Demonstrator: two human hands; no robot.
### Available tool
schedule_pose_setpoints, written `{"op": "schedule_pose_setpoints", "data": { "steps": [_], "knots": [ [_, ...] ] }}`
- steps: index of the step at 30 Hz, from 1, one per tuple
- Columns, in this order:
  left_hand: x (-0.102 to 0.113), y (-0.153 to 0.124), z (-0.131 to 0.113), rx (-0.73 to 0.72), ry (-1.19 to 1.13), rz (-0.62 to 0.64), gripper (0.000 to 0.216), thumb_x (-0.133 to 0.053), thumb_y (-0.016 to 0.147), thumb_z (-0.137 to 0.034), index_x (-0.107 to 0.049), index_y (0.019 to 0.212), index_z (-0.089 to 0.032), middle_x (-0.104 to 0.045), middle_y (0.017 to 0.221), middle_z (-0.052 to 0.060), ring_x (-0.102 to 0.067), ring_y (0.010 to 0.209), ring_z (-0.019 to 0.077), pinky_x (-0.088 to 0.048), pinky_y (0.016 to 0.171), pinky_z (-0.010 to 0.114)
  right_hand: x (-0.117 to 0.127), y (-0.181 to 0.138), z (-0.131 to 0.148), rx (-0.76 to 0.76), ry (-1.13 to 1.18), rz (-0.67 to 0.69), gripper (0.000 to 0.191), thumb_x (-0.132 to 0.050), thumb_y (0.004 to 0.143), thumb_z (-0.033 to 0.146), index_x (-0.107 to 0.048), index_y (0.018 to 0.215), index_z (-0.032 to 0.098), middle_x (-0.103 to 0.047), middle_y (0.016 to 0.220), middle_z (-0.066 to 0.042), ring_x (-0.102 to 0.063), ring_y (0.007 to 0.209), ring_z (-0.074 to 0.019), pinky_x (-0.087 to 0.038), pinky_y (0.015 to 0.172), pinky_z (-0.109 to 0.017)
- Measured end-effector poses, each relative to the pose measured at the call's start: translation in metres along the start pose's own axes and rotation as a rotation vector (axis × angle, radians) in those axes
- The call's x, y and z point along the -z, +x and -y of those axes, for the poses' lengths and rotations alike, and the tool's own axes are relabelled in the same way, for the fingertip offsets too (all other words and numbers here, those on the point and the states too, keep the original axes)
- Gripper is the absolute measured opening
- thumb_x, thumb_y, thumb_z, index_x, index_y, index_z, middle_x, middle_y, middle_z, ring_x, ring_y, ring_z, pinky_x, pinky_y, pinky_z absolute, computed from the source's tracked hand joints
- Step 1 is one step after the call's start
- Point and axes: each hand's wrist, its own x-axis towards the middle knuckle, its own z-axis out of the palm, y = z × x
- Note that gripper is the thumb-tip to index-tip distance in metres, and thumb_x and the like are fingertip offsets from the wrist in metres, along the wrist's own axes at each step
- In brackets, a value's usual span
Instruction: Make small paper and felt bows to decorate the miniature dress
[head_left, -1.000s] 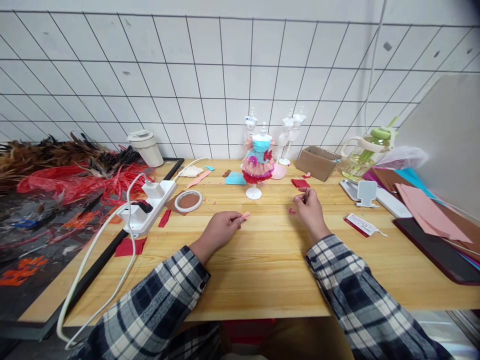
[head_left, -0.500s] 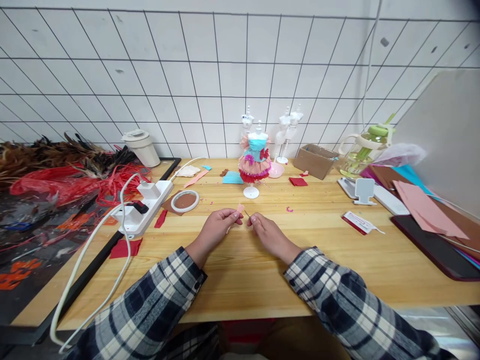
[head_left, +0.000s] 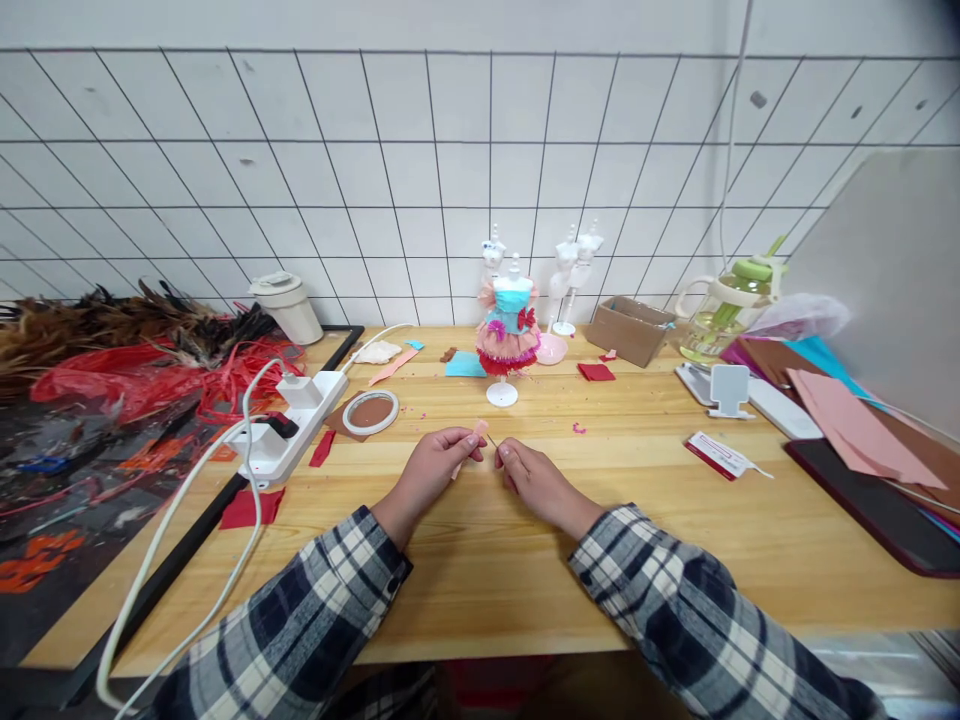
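Observation:
My left hand [head_left: 442, 462] is closed in a pinch on a narrow strip of pink crepe paper [head_left: 481, 427], whose end sticks up past the fingertips. Just to its right, my right hand [head_left: 534, 478] pinches a thin, dark, stick-like tool [head_left: 491, 440] pointing at the strip; its exact kind is too small to make out. Beyond both hands stands a small white mannequin [head_left: 514, 268] on a round base, wearing a blue, pink and red ruffled paper dress [head_left: 512, 325]. Tiny pink scraps [head_left: 579, 428] lie on the tabletop near the right hand.
A white power strip [head_left: 296, 430] with cables and a tape roll [head_left: 370, 412] are at left, near red paper pieces [head_left: 252, 508]. Bare mannequins [head_left: 566, 265], a pink bowl [head_left: 551, 348] and a cardboard box [head_left: 630, 330] stand behind. At right are a phone stand [head_left: 729, 390] and pink paper sheets [head_left: 862, 420].
The whole view has shifted slightly, with the scene sitting lower in the picture. Both hands keep their pinches, and the pink strip and thin tool remain close together.

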Motion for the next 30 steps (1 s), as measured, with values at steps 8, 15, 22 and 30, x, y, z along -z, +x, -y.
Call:
{"op": "schedule_pose_setpoints", "data": {
  "steps": [8,15,22,30],
  "knots": [
    [-0.002,-0.002,0.002,-0.056,-0.008,0.067,0.042,-0.062,0.074,-0.057,-0.068,0.070,-0.015,-0.065,0.065,0.003,-0.049,0.053,0.0119,-0.035,0.050,0.023,-0.009,0.000,-0.004,0.082,0.027,-0.008,0.042,-0.021,0.100,0.049,-0.050,0.084,0.023,-0.054,0.066,0.000,-0.053,0.066,-0.0173,-0.042,0.066,-0.030],
    [-0.002,-0.004,-0.002,-0.079,-0.008,0.086,0.040,-0.062,0.072,-0.057,-0.065,0.065,-0.017,-0.062,0.060,0.002,-0.052,0.057,0.0145,-0.039,0.055,0.025,-0.012,0.003,-0.003,0.126,0.024,-0.033,0.043,-0.021,0.099,0.050,-0.049,0.081,0.024,-0.054,0.069,0.000,-0.053,0.067,-0.0179,-0.040,0.066,-0.031],
    [0.000,-0.003,0.002,-0.109,0.001,0.087,0.037,-0.063,0.074,-0.052,-0.065,0.065,-0.016,-0.061,0.060,0.001,-0.051,0.058,0.0139,-0.041,0.058,0.025,-0.013,0.006,-0.004,0.133,0.052,-0.071,0.046,-0.023,0.098,0.053,-0.050,0.079,0.022,-0.058,0.074,-0.002,-0.054,0.070,-0.0172,-0.042,0.069,-0.030],
    [-0.001,-0.002,0.002,-0.109,-0.028,0.059,0.033,-0.066,0.071,-0.047,-0.068,0.069,-0.014,-0.061,0.060,0.001,-0.051,0.059,0.0136,-0.041,0.063,0.025,-0.013,0.008,-0.002,0.070,0.192,-0.037,0.053,-0.028,0.094,0.061,-0.057,0.081,0.018,-0.049,0.065,0.000,-0.046,0.063,-0.0153,-0.037,0.062,-0.028]
  ]
}}
